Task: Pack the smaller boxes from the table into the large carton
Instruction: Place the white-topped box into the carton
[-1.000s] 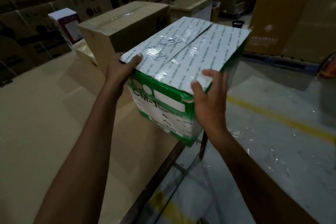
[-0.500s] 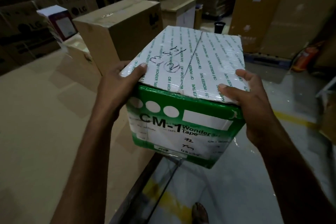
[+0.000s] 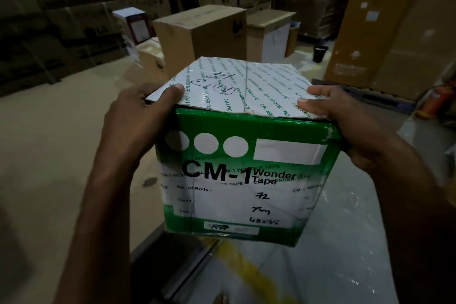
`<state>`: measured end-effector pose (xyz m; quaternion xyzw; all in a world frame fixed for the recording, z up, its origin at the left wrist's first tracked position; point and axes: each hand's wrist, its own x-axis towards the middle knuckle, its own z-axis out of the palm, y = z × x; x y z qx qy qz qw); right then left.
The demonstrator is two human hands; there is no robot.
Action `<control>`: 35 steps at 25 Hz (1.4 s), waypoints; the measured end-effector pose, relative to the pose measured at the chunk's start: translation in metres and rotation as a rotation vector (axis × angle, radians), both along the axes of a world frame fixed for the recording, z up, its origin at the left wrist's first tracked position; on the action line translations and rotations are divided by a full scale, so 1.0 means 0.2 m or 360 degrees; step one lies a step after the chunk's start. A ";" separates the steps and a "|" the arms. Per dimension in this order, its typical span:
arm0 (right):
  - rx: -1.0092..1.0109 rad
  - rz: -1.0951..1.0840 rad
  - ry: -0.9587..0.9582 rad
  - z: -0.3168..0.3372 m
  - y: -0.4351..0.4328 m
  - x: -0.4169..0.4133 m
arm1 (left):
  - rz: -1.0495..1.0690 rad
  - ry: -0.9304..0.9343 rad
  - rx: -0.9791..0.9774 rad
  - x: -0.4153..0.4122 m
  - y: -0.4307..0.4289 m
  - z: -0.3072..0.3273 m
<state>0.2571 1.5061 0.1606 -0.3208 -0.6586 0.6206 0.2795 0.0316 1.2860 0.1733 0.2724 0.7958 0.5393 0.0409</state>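
A green and white box (image 3: 246,170) marked "CM-1 Wonder Tape" hangs in the air in front of me, past the table's edge. My left hand (image 3: 138,123) grips its upper left corner, thumb on the taped white top. My right hand (image 3: 345,121) grips the upper right corner, thumb on the top too. On the cardboard-covered table (image 3: 49,155) stand a brown box (image 3: 202,39) and a small maroon and white box (image 3: 134,24) further back. No open large carton shows in this view.
The table's dark front edge (image 3: 158,237) runs under the held box. Right of it lies shiny floor with a yellow line (image 3: 241,256). Tall cartons (image 3: 385,27) stand at the right, stacked cartons fill the back wall, and a black bucket (image 3: 320,53) sits on the floor.
The green box has come off the table toward me and turned its printed face square to me. My right hand has shifted from its front corner to its right side.
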 end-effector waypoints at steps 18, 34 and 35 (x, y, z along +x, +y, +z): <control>0.0440 0.0811 0.0512 -0.08 -1.13 0.02 | 0.0572 -0.0104 0.0497 0.82 -1.52 -0.08; 0.0858 0.0829 0.1012 0.39 -2.04 -0.58 | 0.0585 0.0443 0.0706 0.26 -2.41 0.28; 0.0864 0.0834 0.1044 0.45 -2.08 -0.63 | 0.0596 0.0496 0.0701 0.21 -2.46 0.34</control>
